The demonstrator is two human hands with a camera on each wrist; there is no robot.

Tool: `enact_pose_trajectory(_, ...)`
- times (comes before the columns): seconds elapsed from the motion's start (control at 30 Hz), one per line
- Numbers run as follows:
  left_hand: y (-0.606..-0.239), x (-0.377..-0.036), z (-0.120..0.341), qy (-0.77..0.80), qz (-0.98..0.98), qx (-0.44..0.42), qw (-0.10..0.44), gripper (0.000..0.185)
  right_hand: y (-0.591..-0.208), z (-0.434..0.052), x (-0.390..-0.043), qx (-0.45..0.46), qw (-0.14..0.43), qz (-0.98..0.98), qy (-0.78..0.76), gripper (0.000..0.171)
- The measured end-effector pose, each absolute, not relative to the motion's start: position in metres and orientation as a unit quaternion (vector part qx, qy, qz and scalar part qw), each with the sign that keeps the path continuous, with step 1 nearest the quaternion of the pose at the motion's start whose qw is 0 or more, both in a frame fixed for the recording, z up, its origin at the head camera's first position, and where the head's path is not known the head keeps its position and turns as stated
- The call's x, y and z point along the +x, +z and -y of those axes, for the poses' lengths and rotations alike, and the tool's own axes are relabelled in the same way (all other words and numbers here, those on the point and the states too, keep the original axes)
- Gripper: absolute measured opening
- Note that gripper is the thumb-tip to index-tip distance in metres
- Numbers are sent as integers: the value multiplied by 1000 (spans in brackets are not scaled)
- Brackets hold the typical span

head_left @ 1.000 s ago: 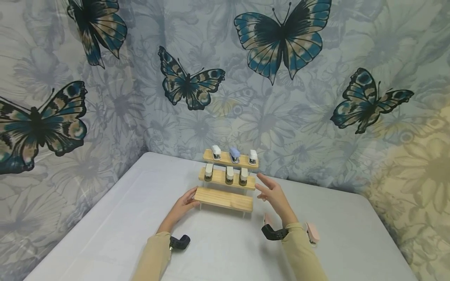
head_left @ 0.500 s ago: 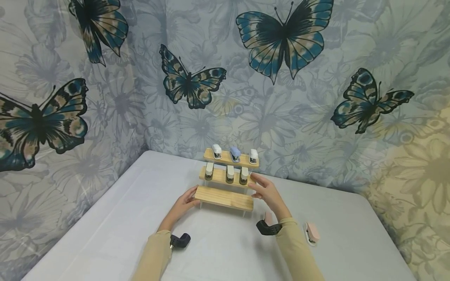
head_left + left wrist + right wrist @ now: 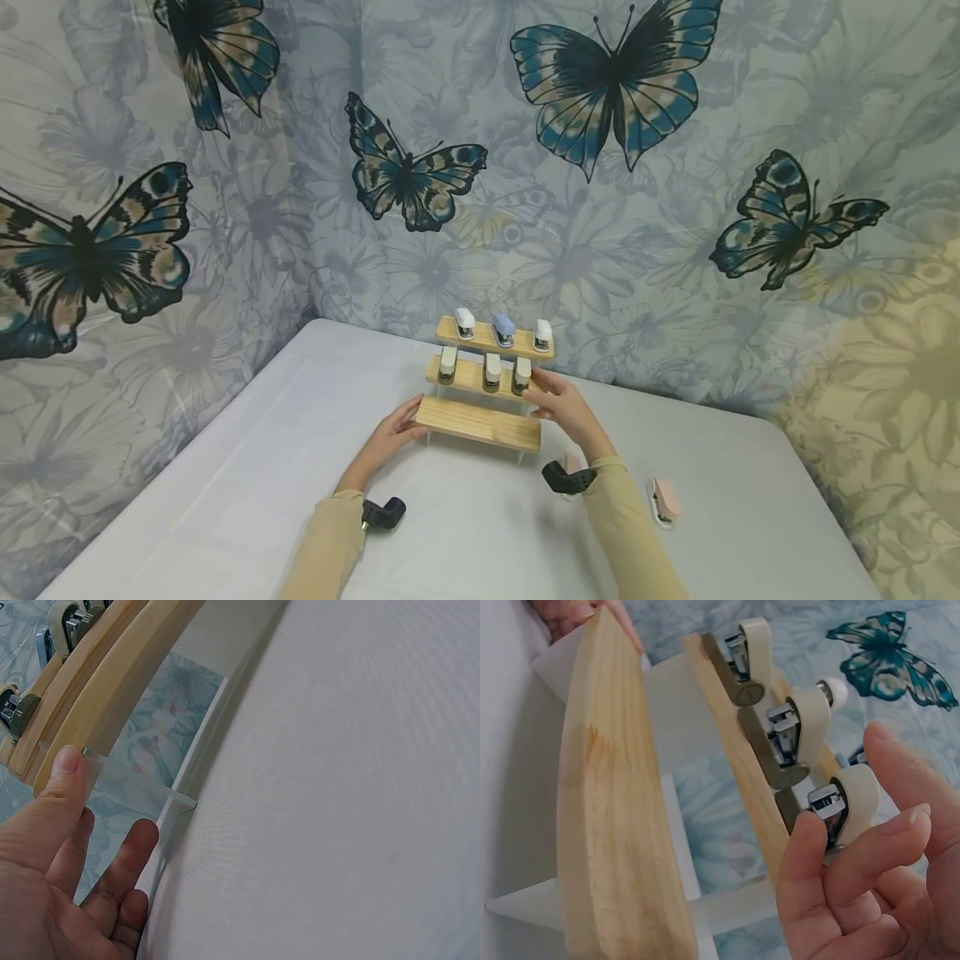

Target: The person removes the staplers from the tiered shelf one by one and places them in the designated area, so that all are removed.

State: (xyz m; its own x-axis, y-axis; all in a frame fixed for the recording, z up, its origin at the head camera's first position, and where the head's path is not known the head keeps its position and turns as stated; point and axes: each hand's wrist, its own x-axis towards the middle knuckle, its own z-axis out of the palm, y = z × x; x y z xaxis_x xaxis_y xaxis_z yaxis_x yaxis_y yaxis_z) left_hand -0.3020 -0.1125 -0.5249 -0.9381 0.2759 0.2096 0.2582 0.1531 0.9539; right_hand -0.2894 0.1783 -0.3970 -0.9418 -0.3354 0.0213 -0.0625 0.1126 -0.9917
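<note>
A tiered wooden display stand [image 3: 480, 423] with clear supports stands on the table. My left hand [image 3: 392, 433] holds the left end of its lowest shelf; in the left wrist view the thumb [image 3: 66, 761] lies on the wood while other fingers hang beside the clear support. On the middle shelf sit three cream staplers. My right hand [image 3: 566, 410] is at the rightmost one [image 3: 522, 375], fingers spread around it; in the right wrist view one fingertip [image 3: 807, 825] is right at this stapler's front, another finger stands off from it. The lowest shelf bears nothing.
On the top shelf are a white stapler [image 3: 465, 322], a lilac stapler [image 3: 504, 327] and another white stapler [image 3: 543, 333]. A pink stapler [image 3: 664, 502] lies on the white table [image 3: 480, 533] to the right; another pink one [image 3: 573, 461] is partly behind the right wrist. Butterfly-print cloth surrounds the table.
My right hand has moved left from beside the stand to the rightmost stapler on the middle shelf. My left hand stays at the lowest shelf's left end.
</note>
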Motion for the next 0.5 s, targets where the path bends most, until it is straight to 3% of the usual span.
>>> enact_pose_trajectory(0.3, -522, -299, 112, 635, -753, 174, -3, 59, -411, -182, -305, -153, 88, -749, -639, 61)
enact_pose_trajectory(0.5, -522, -299, 111, 636, -751, 174, -3, 59, -463, -204, -346, -205, 53, -741, -637, 54)
